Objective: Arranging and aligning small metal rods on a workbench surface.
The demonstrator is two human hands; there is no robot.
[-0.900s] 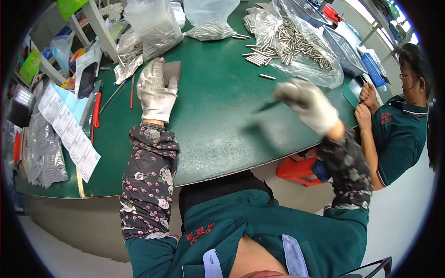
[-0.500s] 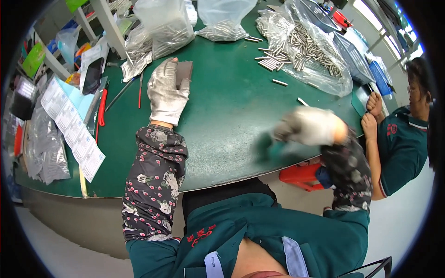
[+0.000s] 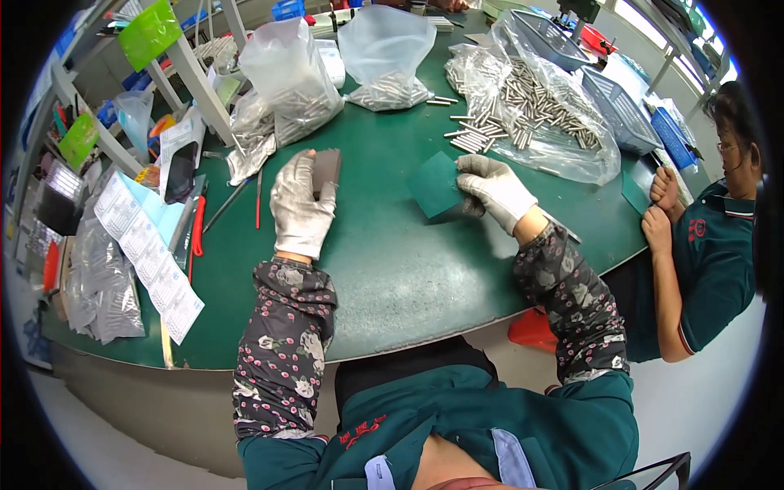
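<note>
My left hand (image 3: 300,204), in a white glove, lies on the green table with a flat grey-brown block (image 3: 327,170) gripped between thumb and fingers. My right hand (image 3: 494,189), gloved too, pinches a square green sheet (image 3: 433,186) by its right side. The sheet is tilted over the table, with a dark shadow beneath it. Beyond the right hand, several short metal pins (image 3: 474,135) lie side by side. More pins are heaped on an opened clear plastic bag (image 3: 600,163).
Two bags of pins (image 3: 302,118) stand at the back. On the left are a red-handled tool (image 3: 198,224), a phone (image 3: 180,173) and a printed paper strip (image 3: 155,253). Grey-blue baskets (image 3: 621,110) line the far right. A co-worker (image 3: 694,237) sits at the right edge, hands on the table.
My right hand has swung left and away from me, bringing the green sheet from the table's near edge to its middle. The left hand keeps its hold on the block.
</note>
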